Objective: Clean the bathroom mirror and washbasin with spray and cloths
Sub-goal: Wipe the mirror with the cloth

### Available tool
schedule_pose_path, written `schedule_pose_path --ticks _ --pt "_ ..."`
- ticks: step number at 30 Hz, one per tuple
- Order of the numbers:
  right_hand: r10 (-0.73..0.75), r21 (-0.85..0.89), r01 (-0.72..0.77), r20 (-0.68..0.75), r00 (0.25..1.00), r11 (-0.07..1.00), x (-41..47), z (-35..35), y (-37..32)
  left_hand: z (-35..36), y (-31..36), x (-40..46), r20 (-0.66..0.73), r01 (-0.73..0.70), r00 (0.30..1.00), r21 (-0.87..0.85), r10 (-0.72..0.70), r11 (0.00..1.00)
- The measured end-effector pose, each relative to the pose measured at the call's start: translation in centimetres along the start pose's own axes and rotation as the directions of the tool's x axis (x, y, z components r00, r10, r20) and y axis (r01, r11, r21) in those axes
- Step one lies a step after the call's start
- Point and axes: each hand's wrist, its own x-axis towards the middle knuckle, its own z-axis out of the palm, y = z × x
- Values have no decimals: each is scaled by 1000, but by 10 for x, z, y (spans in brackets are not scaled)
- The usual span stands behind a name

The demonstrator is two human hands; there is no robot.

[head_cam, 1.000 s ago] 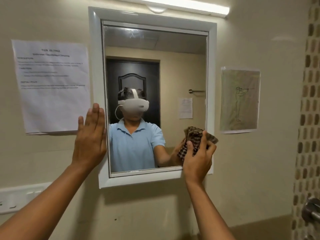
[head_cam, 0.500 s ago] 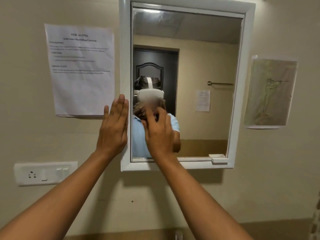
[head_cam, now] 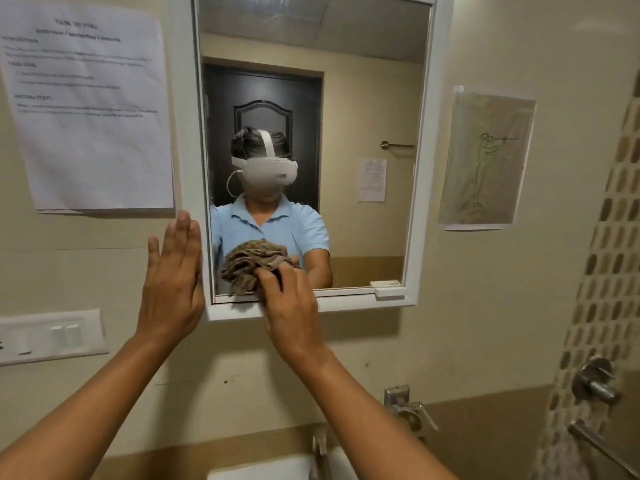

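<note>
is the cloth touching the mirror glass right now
Touching. In the head view the right hand presses the bunched cloth against the lower left of the mirror, with no gap before its reflection.

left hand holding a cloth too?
No: the left hand lies flat with straight fingers against the wall and the mirror frame's left edge; only the right hand grips the cloth.
</note>
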Motion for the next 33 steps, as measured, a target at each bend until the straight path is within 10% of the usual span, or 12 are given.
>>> schedule_pose_path --ticks 12,24,33 --pt "194 -137 -190 14 981 972 -8 -72 107 -2 3 -3 40 23 999 68 -26 997" --pt "588 39 -589 -149 795 807 0 -77 111 -2 4 -4 55 37 998 63 -41 997" --pt "241 78 -254 141 960 964 -5 -11 -12 -4 -5 -7 69 5 998 67 -10 998"
